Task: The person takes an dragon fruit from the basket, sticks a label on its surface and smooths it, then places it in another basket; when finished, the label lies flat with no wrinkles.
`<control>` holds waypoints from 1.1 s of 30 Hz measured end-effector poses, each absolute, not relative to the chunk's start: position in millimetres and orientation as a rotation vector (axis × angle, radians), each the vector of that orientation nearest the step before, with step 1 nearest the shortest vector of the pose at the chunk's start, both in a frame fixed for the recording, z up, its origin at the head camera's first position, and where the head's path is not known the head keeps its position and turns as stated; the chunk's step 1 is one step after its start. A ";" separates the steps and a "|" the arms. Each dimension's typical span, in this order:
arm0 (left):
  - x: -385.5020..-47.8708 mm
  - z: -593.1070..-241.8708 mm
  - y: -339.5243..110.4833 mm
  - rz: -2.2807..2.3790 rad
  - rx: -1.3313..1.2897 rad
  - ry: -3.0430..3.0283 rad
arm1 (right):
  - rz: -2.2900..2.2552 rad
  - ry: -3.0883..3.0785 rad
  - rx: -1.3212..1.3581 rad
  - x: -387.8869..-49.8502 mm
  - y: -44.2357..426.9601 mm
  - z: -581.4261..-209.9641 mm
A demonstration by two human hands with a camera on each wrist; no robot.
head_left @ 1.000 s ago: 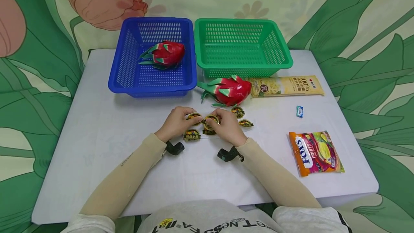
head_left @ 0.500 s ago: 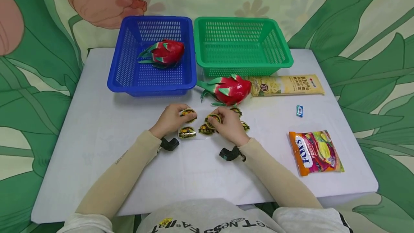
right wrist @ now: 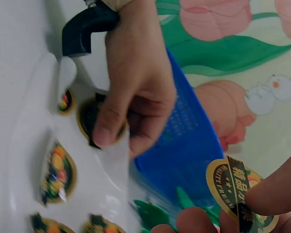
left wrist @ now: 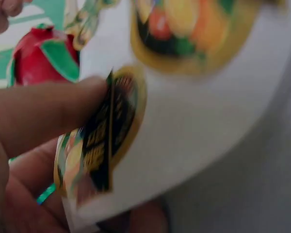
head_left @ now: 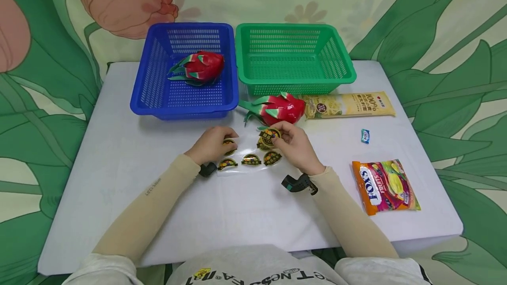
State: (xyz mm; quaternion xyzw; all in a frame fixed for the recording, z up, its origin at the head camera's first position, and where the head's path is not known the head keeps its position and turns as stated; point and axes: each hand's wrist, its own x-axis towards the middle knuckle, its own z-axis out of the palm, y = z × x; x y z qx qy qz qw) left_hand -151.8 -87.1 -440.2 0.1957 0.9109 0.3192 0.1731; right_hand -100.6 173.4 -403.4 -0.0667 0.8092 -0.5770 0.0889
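Peeling is apparently the step in hand: the right hand [head_left: 295, 146] is pinching a sticker [right wrist: 233, 187]; the left hand [head_left: 211, 144] is gripping the sheet [head_left: 248, 146] midway between the worktop's [head_left: 245, 214] side edges. Next is probably calling for keeping the sticker clear.

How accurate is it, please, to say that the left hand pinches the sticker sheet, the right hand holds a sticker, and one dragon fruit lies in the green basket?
Not quite: one dragon fruit lies in the blue basket, not the green basket, as the head view shows. The left hand does pinch the sticker sheet, and the right hand holds a sticker.
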 end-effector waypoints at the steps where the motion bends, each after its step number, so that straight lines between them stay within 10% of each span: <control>1: -152.8 -439.5 -88.2 0.907 0.572 2.564 | -1.718 2.408 -0.201 -101.2 176.2 -401.6; 22: -150.8 -379.0 -15.9 1.110 0.930 2.677 | -1.546 2.522 -0.355 -116.8 202.7 -381.3; 33: -177.7 -377.1 12.9 1.372 0.708 2.588 | -1.735 2.643 -0.015 -138.9 229.6 -387.9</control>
